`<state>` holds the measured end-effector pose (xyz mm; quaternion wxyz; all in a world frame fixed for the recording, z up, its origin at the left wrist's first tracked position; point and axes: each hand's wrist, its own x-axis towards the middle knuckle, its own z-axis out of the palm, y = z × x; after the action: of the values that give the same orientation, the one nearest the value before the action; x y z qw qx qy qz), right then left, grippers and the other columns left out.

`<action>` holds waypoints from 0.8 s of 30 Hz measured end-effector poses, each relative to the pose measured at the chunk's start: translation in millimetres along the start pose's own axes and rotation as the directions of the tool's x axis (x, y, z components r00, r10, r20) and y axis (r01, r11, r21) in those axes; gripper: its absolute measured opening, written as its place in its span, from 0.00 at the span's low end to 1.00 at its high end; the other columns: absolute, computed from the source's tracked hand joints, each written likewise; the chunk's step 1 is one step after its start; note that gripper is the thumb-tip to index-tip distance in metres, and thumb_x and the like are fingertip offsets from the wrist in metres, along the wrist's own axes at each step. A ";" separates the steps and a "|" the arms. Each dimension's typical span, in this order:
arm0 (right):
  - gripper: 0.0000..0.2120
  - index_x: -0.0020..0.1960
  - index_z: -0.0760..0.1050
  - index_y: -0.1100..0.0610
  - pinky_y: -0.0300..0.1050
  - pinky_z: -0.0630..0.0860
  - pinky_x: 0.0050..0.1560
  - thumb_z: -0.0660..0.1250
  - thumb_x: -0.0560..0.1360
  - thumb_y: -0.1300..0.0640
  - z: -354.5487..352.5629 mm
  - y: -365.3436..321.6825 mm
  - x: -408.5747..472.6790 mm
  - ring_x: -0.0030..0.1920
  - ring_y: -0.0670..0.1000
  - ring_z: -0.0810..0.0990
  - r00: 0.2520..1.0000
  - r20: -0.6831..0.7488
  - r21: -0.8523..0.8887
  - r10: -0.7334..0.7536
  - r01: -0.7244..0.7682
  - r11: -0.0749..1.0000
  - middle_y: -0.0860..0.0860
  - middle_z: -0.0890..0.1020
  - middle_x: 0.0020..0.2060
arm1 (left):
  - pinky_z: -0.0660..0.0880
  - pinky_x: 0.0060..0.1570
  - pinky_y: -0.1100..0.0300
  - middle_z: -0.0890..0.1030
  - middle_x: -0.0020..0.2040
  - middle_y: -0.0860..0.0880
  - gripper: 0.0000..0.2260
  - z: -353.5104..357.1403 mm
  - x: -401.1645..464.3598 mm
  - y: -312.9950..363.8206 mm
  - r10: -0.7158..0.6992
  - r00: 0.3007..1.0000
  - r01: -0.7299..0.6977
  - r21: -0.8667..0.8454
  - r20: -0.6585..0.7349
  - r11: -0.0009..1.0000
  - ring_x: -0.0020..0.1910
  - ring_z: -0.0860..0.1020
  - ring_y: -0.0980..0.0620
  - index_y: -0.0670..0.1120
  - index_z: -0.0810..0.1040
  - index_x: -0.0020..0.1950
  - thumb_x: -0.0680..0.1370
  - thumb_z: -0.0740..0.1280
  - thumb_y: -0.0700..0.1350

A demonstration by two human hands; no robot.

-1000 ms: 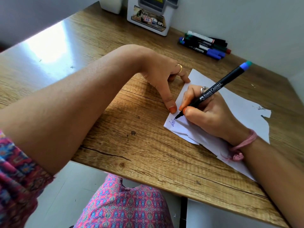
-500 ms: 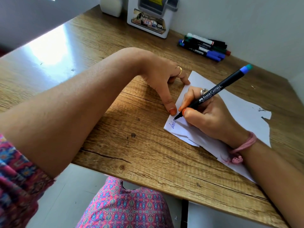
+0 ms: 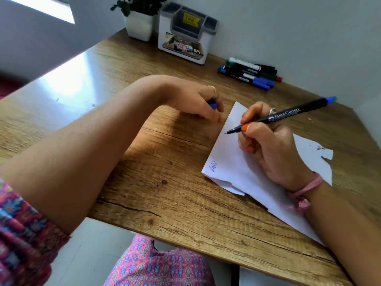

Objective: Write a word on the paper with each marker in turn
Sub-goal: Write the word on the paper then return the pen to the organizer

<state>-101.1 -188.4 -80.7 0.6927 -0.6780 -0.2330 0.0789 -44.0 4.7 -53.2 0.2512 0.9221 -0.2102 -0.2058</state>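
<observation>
Your wooden desk [image 3: 127,83] fills most of the view, set into a corner against pale walls. On it, toward your right, lies the white paper [image 3: 231,162], its far right edge torn and ragged, with a short word in blue ink near its near-left corner. Your right forearm rests across the paper, a pink band at the wrist. At the back of the desk stands a white and grey organiser box [image 3: 185,38] with a yellow sticker, and just to its left a white plant pot [image 3: 140,25] with green leaves. Beside the wall to the right of the box lies a small heap of markers [image 3: 249,73], blue, green, black and red ends showing, touching one another. Your right hand [image 3: 266,145] pinches the black marker [image 3: 282,115] between thumb and fingers; its uncapped tip hangs just over the paper's left edge near the far corner, whether touching or not I cannot tell, and its blue end points away to the right. Your left hand [image 3: 195,102] rests on the desk just left of the paper, fingers curled around a small blue cap [image 3: 212,104], a ring on one finger.
</observation>
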 end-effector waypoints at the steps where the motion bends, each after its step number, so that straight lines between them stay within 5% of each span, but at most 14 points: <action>1: 0.05 0.39 0.71 0.56 0.38 0.63 0.25 0.62 0.67 0.65 -0.9 -1.8 1.1 0.25 0.46 0.65 0.999 -0.035 -0.015 -0.007 0.007 1.000 0.48 0.72 0.25 | 0.71 0.52 0.58 0.76 0.54 0.52 0.16 -1.7 -0.3 -3.3 0.006 1.000 -0.006 -0.030 -0.015 1.000 0.54 0.74 0.52 0.55 0.72 0.65 0.77 0.65 0.52; 4: 0.06 0.40 0.76 0.55 0.37 0.70 0.29 0.60 0.69 0.61 -4.6 -4.5 3.0 0.30 0.47 0.72 0.991 -0.130 -0.059 -0.011 0.003 0.998 0.49 0.77 0.30 | 0.68 0.51 0.66 0.77 0.52 0.58 0.14 -6.3 -5.2 -9.6 0.059 0.998 -0.060 -0.047 -0.027 0.997 0.53 0.74 0.60 0.57 0.74 0.63 0.79 0.63 0.43; 8: 0.11 0.47 0.78 0.54 0.39 0.74 0.35 0.56 0.74 0.57 -6.4 -3.3 4.6 0.38 0.46 0.78 0.973 -0.228 -0.151 0.039 -0.075 0.986 0.52 0.82 0.40 | 0.68 0.50 0.68 0.77 0.50 0.66 0.13 -10.4 -8.0 -17.3 0.120 0.991 -0.127 -0.138 -0.057 0.982 0.49 0.75 0.69 0.60 0.77 0.57 0.77 0.67 0.43; 13: 0.02 0.48 0.72 0.57 0.38 0.76 0.36 0.63 0.77 0.63 -5.6 -0.1 5.1 0.38 0.45 0.81 0.941 -0.327 -0.134 0.088 -0.139 0.981 0.53 0.86 0.43 | 0.72 0.54 0.63 0.81 0.52 0.54 0.12 -9.6 -6.2 -24.4 0.144 0.983 -0.172 -0.280 -0.116 0.945 0.51 0.78 0.59 0.58 0.79 0.53 0.76 0.67 0.41; 18: 0.01 0.47 0.73 0.58 0.37 0.76 0.36 0.65 0.76 0.61 -7.6 1.2 4.4 0.38 0.45 0.81 0.941 -0.329 -0.168 0.082 -0.143 0.975 0.51 0.86 0.42 | 0.72 0.43 0.73 0.81 0.46 0.53 0.11 -9.4 -3.7 -26.4 0.141 0.983 -0.178 -0.382 -0.121 0.907 0.42 0.78 0.63 0.51 0.79 0.55 0.77 0.65 0.38; 24: 0.03 0.46 0.79 0.56 0.35 0.75 0.34 0.70 0.72 0.59 -8.2 1.6 3.6 0.34 0.46 0.81 0.941 -0.338 -0.184 0.019 -0.086 0.979 0.53 0.86 0.40 | 0.75 0.46 0.67 0.82 0.49 0.53 0.11 -10.1 -1.9 -28.9 0.172 0.978 -0.205 -0.437 -0.114 0.876 0.45 0.78 0.59 0.51 0.80 0.55 0.76 0.66 0.38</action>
<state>-94.1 -194.2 -81.3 0.6497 -0.7524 -0.1003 -0.0424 -32.5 32.2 -60.6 0.4822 0.8217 -0.2372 -0.1898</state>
